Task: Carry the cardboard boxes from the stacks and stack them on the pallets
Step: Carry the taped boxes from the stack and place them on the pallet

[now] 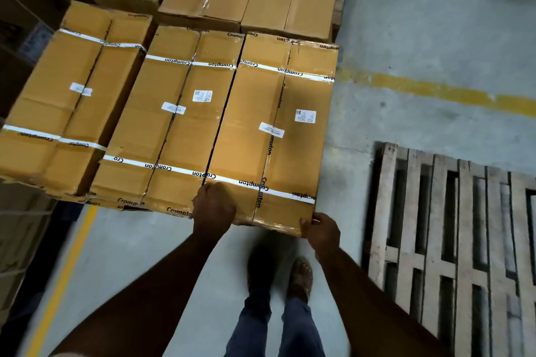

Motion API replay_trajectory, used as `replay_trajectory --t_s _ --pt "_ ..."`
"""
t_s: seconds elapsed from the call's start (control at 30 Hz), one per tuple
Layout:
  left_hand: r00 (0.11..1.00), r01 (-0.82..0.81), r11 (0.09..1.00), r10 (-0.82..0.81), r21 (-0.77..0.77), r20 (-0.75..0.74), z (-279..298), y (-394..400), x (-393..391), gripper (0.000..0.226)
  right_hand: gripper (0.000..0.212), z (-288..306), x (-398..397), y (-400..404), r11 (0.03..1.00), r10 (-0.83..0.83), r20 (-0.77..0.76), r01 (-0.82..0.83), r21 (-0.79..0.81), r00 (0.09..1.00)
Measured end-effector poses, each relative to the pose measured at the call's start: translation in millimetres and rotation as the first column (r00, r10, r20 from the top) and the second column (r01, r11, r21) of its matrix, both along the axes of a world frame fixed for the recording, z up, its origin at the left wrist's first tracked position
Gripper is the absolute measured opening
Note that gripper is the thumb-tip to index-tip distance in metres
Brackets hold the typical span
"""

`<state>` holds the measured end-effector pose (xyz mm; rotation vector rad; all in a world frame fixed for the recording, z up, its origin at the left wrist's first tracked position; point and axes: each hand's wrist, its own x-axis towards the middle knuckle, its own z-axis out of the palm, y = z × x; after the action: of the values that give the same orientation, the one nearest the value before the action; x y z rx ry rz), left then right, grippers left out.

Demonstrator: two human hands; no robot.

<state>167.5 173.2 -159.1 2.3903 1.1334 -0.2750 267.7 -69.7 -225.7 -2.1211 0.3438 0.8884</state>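
long tan cardboard box, white printed straps, two labels; left hand and right hand grip near end.

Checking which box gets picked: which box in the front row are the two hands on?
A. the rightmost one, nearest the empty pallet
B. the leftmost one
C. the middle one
A: the left hand and right hand grip the near end of the rightmost box, beside the empty pallet.

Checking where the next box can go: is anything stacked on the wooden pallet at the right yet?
No: the wooden pallet shows only bare slats with nothing on them, as far as the view reaches.
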Motion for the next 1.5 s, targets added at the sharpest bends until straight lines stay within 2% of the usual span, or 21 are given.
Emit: replay_trajectory --t_s 0.07,0.17,0.3,0.43,0.5,0.57,0.6,0.63,0.73,0.9,1.0,1.23,1.33,1.4,1.5 --pt "1.000 0.003 1.000 -0.003 0.029 0.003 0.0 1.2 -0.2 0.059 0.009 -1.0 11.0 -3.3 0.995 -0.017 0.008 0.017 -0.100 1.000" --pt "0.999 -0.026 0.999 0.025 0.042 0.031 -2.1 7.6 4.3 0.054 0.011 2.9 25.7 -9.2 0.986 -0.006 -0.010 0.004 -0.169 1.000" --pt "0.967 -0.235 0.959 0.247 -0.158 0.062 1.2 15.2 14.3 0.065 0.008 12.4 36.8 -27.1 0.985 -0.034 -0.026 0.029 -0.171 0.999" --pt "0.972 -0.201 0.917 0.230 -0.343 0.044 -15.5 24.1 11.6 0.063 0.012 17.4 38.1 -53.0 0.997 -0.049 -0.041 0.046 -0.065 0.998" --pt "0.957 -0.229 0.856 0.286 -0.463 0.055 -24.0 26.4 17.3 0.055 0.029 14.0 56.3 -50.5 1.000 -0.012 -0.066 0.010 -0.029 0.998" --pt "0.938 -0.245 0.844 0.331 -0.477 0.105 -34.4 30.6 24.6 0.057 0.061 10.7 78.8 -36.5 0.997 -0.051 -0.097 0.056 0.055 0.994" --pt "0.932 -0.238 0.835 0.341 -0.496 0.126 -40.0 32.7 27.4 0.060 0.068 9.2 86.6 -27.2 0.990 -0.077 -0.117 0.090 0.112 0.990" --pt "0.933 -0.216 0.818 0.334 -0.533 0.134 -44.5 34.4 30.9 0.064 0.066 6.4 90.7 -18.8 0.980 -0.090 -0.126 0.110 0.165 0.988" --pt "0.952 -0.181 0.760 0.295 -0.624 0.082 -52.2 38.9 36.0 0.084 0.046 -1.0 82.6 -7.6 0.990 0.006 -0.012 -0.004 0.139 1.000" --pt "0.941 -0.173 0.721 0.323 -0.672 0.105 -39.3 29.5 28.4 0.071 0.049 5.0 71.1 -22.8 0.994 -0.007 0.080 -0.002 0.111 0.997" --pt "0.935 -0.146 0.676 0.333 -0.722 0.122 -17.3 7.7 21.5 0.070 0.045 51.3 60.9 -39.6 0.988 -0.093 0.110 0.078 0.133 0.990" --pt "0.943 0.007 0.714 0.229 -0.701 0.243 51.9 -61.4 49.3 0.066 0.045 131.0 52.7 -111.9 0.969 -0.223 0.154 0.201 0.147 0.963" --pt "0.944 0.079 0.670 0.189 -0.738 0.272 73.4 -102.9 83.5 0.061 0.045 152.1 64.8 -156.2 0.947 -0.297 0.194 0.262 0.188 0.935" --pt "0.941 0.101 0.656 0.181 -0.748 0.286 80.4 -131.0 107.7 0.067 0.049 160.1 79.6 -187.0 0.940 -0.315 0.202 0.275 0.202 0.927" --pt "0.939 0.149 0.641 0.146 -0.753 0.310 64.8 -183.1 151.5 0.090 0.059 168.4 109.5 -245.7 0.953 -0.279 0.212 0.244 0.180 0.936"
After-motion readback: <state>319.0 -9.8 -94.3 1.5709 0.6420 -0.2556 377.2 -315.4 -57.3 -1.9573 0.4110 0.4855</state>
